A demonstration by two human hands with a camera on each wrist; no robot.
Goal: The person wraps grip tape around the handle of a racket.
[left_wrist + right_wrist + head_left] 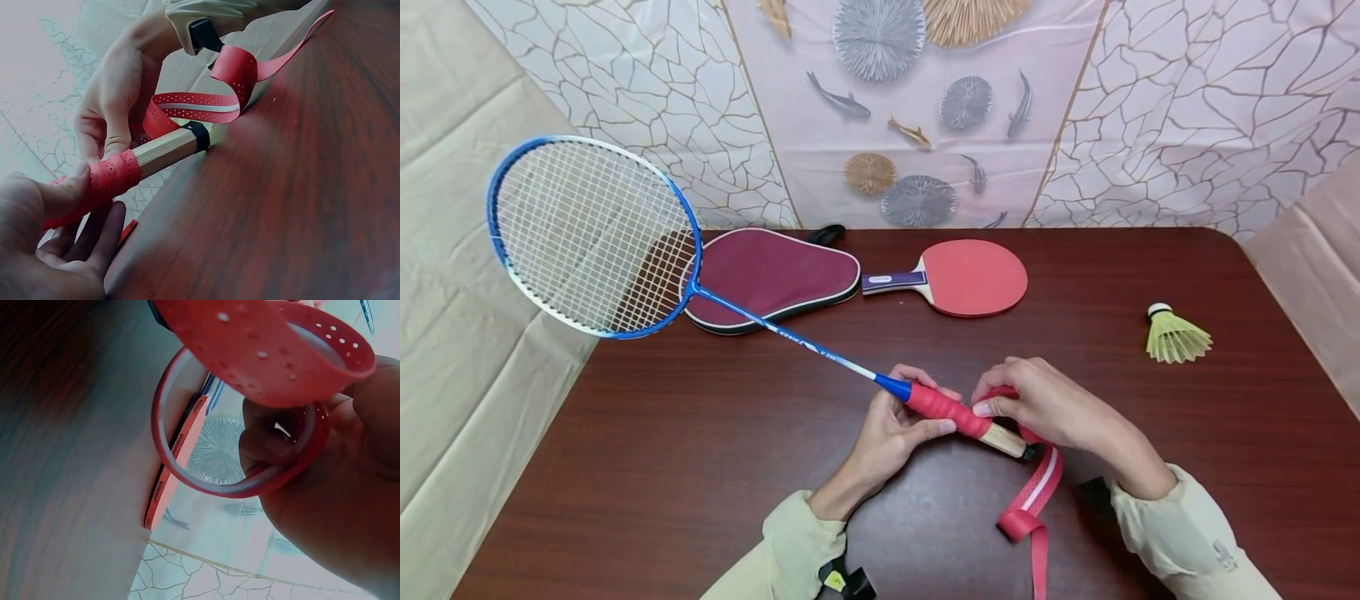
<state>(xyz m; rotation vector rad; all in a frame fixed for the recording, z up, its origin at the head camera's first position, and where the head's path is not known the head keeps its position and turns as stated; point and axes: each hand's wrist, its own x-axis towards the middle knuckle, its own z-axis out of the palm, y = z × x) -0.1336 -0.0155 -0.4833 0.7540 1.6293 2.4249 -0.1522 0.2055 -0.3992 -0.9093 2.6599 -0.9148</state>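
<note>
Left hand (883,437) is gripping racket (784,333) by wrapped grip (934,403); right hand (1047,404) is pinching red tape (1041,486) — racket is slanting above tabletop (662,467), head (598,237) over far-left corner, bare wooden end (1003,441) pointing toward near-right corner, lying closer to right hand.

The left forearm (775,546) reaches up and rightward, the left grip (887,437) curled, thumb laid across the near side; the right forearm (1183,529) slants in from the lower right, the right grip (1056,404) bent leftward, thumb and fingers pinching.
</note>
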